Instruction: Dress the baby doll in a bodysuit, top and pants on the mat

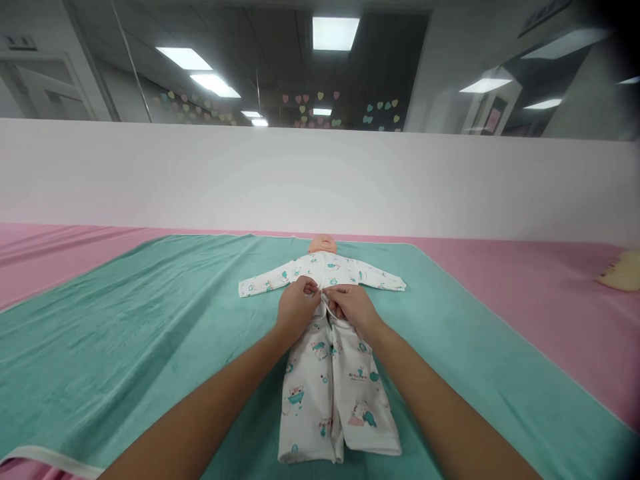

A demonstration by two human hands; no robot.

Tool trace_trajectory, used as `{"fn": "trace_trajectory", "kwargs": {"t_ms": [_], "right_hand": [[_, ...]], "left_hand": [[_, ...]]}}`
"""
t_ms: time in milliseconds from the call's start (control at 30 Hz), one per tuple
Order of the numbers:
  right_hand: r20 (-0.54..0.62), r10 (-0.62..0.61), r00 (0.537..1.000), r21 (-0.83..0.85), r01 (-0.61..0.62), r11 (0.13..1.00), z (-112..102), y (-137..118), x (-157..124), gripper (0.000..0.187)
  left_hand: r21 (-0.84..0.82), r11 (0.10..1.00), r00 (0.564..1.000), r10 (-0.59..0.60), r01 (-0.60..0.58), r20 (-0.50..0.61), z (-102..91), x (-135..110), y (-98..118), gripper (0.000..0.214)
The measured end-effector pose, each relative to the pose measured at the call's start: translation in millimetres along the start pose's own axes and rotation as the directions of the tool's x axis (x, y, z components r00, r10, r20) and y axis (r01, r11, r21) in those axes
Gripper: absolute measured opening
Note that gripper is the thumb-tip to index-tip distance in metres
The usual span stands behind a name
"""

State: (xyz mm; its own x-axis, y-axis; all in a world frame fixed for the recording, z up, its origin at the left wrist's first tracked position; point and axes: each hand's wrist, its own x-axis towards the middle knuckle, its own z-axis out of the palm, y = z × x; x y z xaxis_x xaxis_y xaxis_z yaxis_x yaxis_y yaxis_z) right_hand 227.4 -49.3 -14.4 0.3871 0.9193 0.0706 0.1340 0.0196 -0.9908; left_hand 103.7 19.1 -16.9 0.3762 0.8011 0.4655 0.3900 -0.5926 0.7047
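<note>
A baby doll's head [323, 244] shows at the far end of a white one-piece sleepsuit [320, 393] with a teal and pink animal print. The doll lies on its back, sleeves spread to both sides and legs toward me. My left hand [297, 309] and my right hand [353, 310] meet at the suit's middle, with the fingertips pinching the front opening's edges from either side. A narrow gap in the front runs down between the legs. My fingers hide the fastening itself, so I cannot tell whether it is done up.
The doll lies on a teal towel [125, 347] with a pale border, spread over a pink padded surface [525, 293]. A beige fringed object [621, 271] sits at the far right. A white panel [320, 180] rises behind, with heart decorations [315, 107] beyond it.
</note>
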Motion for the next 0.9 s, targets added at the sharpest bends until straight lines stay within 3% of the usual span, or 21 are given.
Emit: {"fn": "trace_trajectory", "kwargs": {"t_ms": [567,900], "right_hand": [[-0.011,-0.014,1.0,-0.034,0.013,0.999,2.4,1.9,-0.8,0.018],[-0.009,-0.012,1.0,-0.055,0.012,0.998,1.9,1.5,-0.7,0.016]], "left_hand": [[-0.011,0.999,0.999,-0.034,0.034,0.02,0.5,4.2,-0.5,0.006],[-0.154,0.987,0.997,-0.047,0.056,0.065,-2.5,5.2,-1.0,0.008]]}}
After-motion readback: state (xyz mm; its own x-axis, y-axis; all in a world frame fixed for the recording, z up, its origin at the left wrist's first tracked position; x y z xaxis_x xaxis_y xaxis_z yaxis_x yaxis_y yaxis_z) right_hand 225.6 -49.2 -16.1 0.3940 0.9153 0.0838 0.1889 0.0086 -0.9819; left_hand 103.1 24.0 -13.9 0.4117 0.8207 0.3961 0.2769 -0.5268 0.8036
